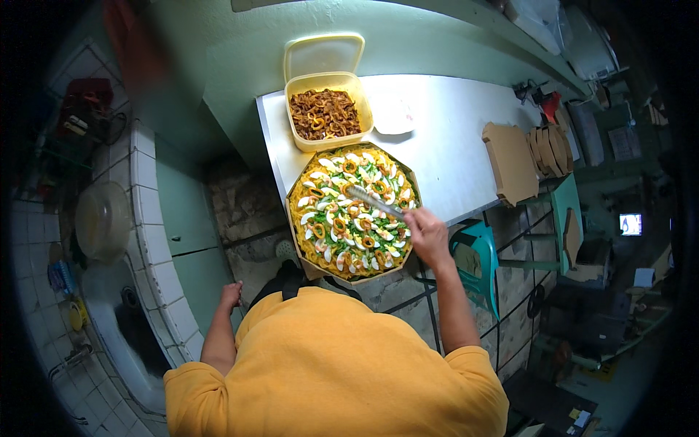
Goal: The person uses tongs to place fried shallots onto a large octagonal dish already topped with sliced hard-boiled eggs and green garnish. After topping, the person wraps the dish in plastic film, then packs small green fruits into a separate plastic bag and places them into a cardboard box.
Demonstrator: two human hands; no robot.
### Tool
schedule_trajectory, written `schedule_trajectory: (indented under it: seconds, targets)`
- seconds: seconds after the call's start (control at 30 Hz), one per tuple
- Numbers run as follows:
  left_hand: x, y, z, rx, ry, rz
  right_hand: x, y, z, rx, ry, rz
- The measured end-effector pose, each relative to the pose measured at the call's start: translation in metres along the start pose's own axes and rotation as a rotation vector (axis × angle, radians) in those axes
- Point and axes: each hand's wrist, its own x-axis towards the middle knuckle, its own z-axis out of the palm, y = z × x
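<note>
In my right hand [427, 233] are metal tongs [375, 202], gripped near their back end. Their tips reach over the middle of a large octagonal tray of yellow noodles [305, 240]. Sliced boiled eggs, chopped greens and brown fried rings are spread across the noodles. Whether the tongs pinch anything at their tips is too small to tell. My left hand [231, 293] hangs low beside my body, fingers curled, with nothing visible in it. Behind the tray stands a yellow plastic container [331, 143] full of brown fried rings [324, 114], its lid [324, 54] tipped back against the wall.
The white table [451, 156] carries a white flat item [393, 116] beside the container. Brown cardboard boxes [507, 162] stand at its right end. A teal plastic stool [477, 258] is at the right. Leftward lies a tiled counter [153, 211] with a sink [109, 306].
</note>
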Motion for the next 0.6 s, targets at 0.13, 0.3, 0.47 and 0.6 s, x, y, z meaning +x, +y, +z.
schedule_trajectory:
  seconds: [0.13,0.3,0.47,0.6]
  targets:
    - [-0.008,0.003,0.000,0.005,0.011,-0.057,0.081,-0.009,0.015,0.259,0.425,-0.222]
    - [-0.015,-0.002,0.001,-0.065,-0.005,-0.003,0.170,-0.024,0.089,-0.254,0.234,-0.242]
    - [-0.017,-0.023,-0.014,-0.151,0.020,-0.059,0.207,-0.040,0.116,-0.445,0.119,-0.325]
    - [-0.011,-0.036,-0.029,-0.098,0.038,-0.095,0.214,-0.052,0.112,-0.548,0.018,-0.341]
